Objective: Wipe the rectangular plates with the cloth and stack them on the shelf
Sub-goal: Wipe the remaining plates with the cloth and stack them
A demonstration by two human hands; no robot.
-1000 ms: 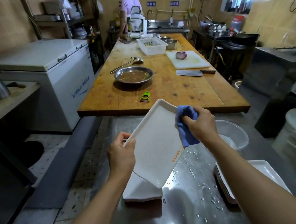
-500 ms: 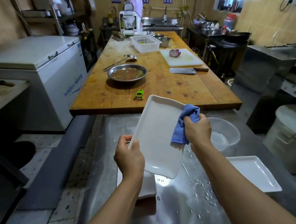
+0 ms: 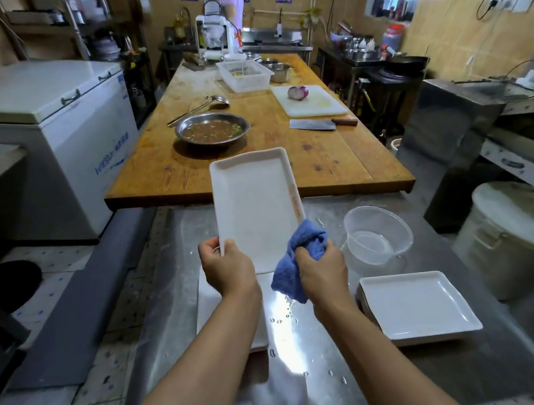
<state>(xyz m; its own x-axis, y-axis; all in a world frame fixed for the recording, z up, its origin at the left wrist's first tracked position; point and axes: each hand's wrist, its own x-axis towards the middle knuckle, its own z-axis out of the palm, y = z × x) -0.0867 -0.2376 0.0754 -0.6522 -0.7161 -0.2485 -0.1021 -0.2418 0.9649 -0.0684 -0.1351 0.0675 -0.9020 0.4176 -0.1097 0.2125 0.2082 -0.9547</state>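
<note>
Since a second ago the white rectangular plate [image 3: 254, 207] has swung from a diagonal tilt to point lengthwise away from the person, above the wet steel counter [image 3: 316, 382] and near the wooden table [image 3: 321, 161]. On the counter, one plate stack [image 3: 420, 306] lies to the right and another [image 3: 209, 306] sits under the left forearm. Left hand [image 3: 228, 268] grips the plate's near left corner. Right hand [image 3: 322, 268], bunched round the blue cloth [image 3: 296, 256], has slid from the plate's upper edge to its near right corner. Wiping well probably means firm, overlapping strokes, including the stained right rim.
</note>
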